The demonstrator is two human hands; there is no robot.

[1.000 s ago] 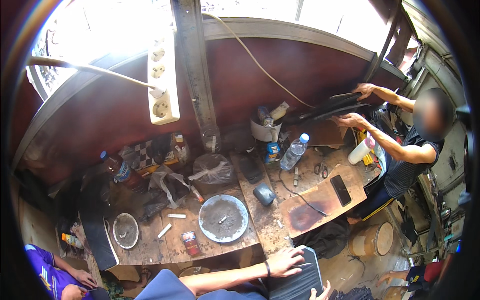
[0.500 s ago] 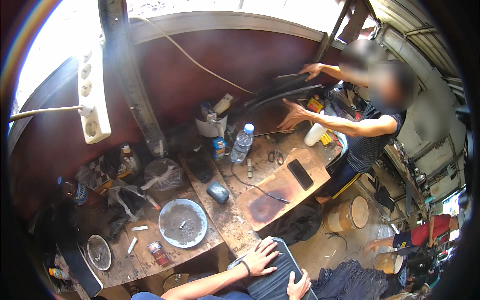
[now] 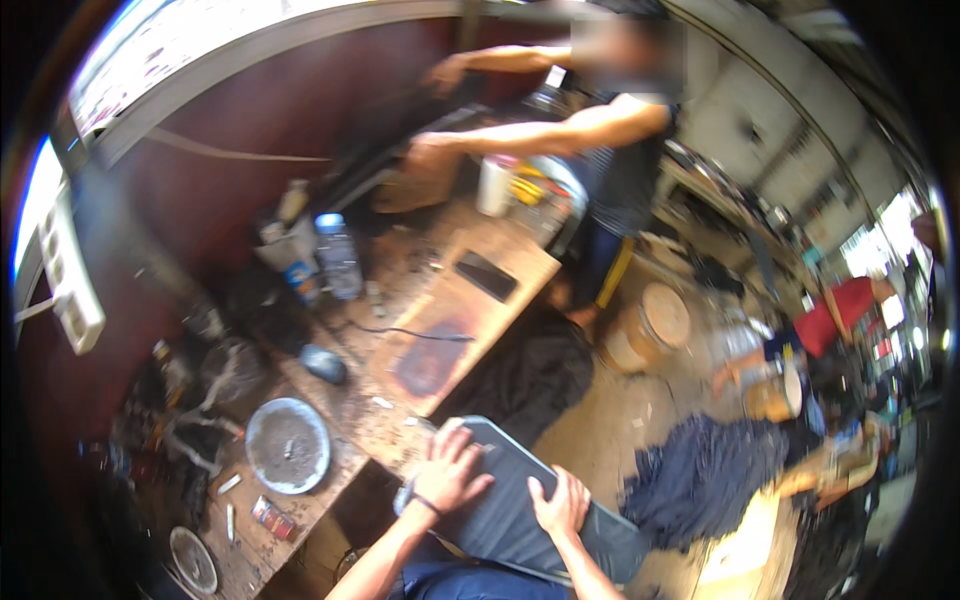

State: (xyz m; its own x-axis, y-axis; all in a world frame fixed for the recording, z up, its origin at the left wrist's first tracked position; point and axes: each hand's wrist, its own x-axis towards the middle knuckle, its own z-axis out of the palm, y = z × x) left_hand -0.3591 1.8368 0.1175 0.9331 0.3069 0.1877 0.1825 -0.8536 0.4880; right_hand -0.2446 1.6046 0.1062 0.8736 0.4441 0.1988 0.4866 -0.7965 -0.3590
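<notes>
A dark flat panel (image 3: 510,505) with a pale edge and a rounded corner lies tilted across my lap. My left hand (image 3: 447,477) rests on its left end, fingers stretched and spread over the surface. At the panel's far right edge is my right hand (image 3: 562,502), its thumb on the face and its fingers bent over the rim. The panel's underside is hidden. Just beyond it stands the wooden workbench (image 3: 350,405), with a brown board (image 3: 500,270) carrying a black phone (image 3: 486,276).
A round ash-filled dish (image 3: 288,446), a cigarette pack (image 3: 272,518) and a water bottle (image 3: 338,258) are on the bench. Across it, a co-worker (image 3: 625,150) holds a long dark strip. Dark cloth (image 3: 700,480) is heaped on the right, near a drum (image 3: 650,325).
My view has swung right, blurring the bench. My right hand has shifted from lying on the panel to its far edge. The co-worker's hands have come lower on the dark strip.
</notes>
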